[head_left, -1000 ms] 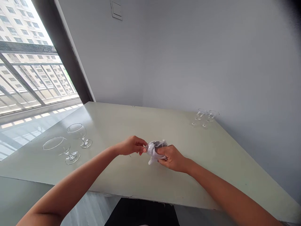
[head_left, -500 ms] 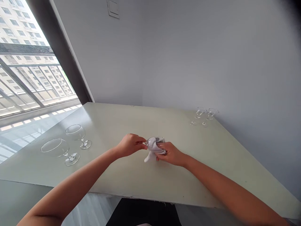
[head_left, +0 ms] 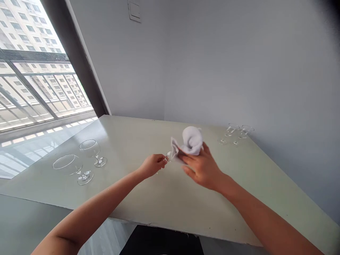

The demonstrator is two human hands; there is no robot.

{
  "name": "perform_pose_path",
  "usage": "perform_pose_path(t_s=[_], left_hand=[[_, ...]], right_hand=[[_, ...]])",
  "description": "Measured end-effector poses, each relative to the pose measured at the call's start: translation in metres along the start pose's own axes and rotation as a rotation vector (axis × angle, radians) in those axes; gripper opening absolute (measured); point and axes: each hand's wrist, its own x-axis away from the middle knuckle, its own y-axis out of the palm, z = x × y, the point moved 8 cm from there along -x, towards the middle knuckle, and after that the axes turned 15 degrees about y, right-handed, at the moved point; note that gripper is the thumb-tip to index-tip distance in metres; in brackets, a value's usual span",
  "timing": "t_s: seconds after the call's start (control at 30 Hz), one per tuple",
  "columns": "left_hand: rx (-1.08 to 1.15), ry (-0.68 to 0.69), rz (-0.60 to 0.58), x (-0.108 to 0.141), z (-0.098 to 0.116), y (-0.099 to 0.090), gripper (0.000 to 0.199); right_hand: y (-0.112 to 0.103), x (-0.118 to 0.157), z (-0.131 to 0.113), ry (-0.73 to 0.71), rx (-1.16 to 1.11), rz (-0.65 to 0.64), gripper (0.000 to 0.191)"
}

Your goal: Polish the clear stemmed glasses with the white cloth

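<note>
Near the middle of the table, my left hand [head_left: 155, 165] pinches a small clear glass [head_left: 169, 156] by its stem end. The glass lies on its side in the air, and its right part is hidden behind a cloth. That white cloth [head_left: 191, 140], bunched and rolled at its top, is in my right hand [head_left: 203, 167]. The fingers of my right hand press the cloth from below and behind, beside the glass.
Two large stemmed glasses, one nearer [head_left: 67, 165] and one farther [head_left: 90, 148], stand on the table [head_left: 138, 136] at the left. Two smaller stemmed glasses [head_left: 232, 129] [head_left: 247, 131] stand at the far right, near the wall. A window is at the left.
My right hand has lifted the cloth up and to the right, off part of the glass, and its fingers have spread somewhat. My left hand keeps its hold. The view has shifted slightly.
</note>
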Motion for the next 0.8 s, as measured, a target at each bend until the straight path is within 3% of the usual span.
perform_pose_path(t_s=[0.07, 0.13, 0.23, 0.3, 0.37, 0.43, 0.5, 0.57, 0.63, 0.7, 0.8], left_hand=[[-0.245, 0.104, 0.026, 0.0, 0.016, 0.002, 0.02], [-0.471, 0.264, 0.056, 0.003, 0.034, 0.005, 0.022], [-0.682, 0.481, 0.108, 0.012, 0.051, 0.007, 0.021], [-0.699, 0.555, 0.147, 0.015, 0.053, 0.004, 0.02], [-0.62, 0.562, 0.202, 0.015, 0.051, -0.003, 0.02], [-0.479, 0.486, 0.272, 0.009, 0.043, -0.01, 0.018], [-0.297, 0.388, 0.345, 0.0, 0.034, -0.014, 0.014], [-0.116, 0.346, 0.428, -0.009, 0.028, -0.015, 0.013], [0.053, 0.345, 0.517, -0.018, 0.024, -0.013, 0.016], [0.204, 0.31, 0.58, -0.027, 0.017, -0.009, 0.02], [0.364, 0.22, 0.572, -0.04, 0.004, 0.0, 0.021]], right_hand=[[0.017, 0.0, -0.025, -0.096, 0.023, -0.036, 0.039], [0.028, -0.008, -0.03, -0.083, -0.025, -0.038, 0.037], [0.034, -0.031, -0.004, 0.125, -0.242, -0.088, 0.03], [0.043, -0.044, 0.023, 0.324, -0.508, -0.232, 0.027], [0.06, -0.051, 0.044, 0.541, -0.873, -0.41, 0.028], [0.077, -0.055, 0.057, 0.763, -1.299, -0.449, 0.026], [0.089, -0.056, 0.063, 0.942, -1.68, -0.302, 0.02], [0.098, -0.056, 0.061, 1.017, -1.928, -0.111, 0.014], [0.103, -0.056, 0.051, 0.996, -2.036, -0.027, 0.013], [0.106, -0.055, 0.041, 0.943, -2.043, -0.025, 0.017], [0.112, -0.047, 0.04, 0.906, -1.93, -0.02, 0.026]])
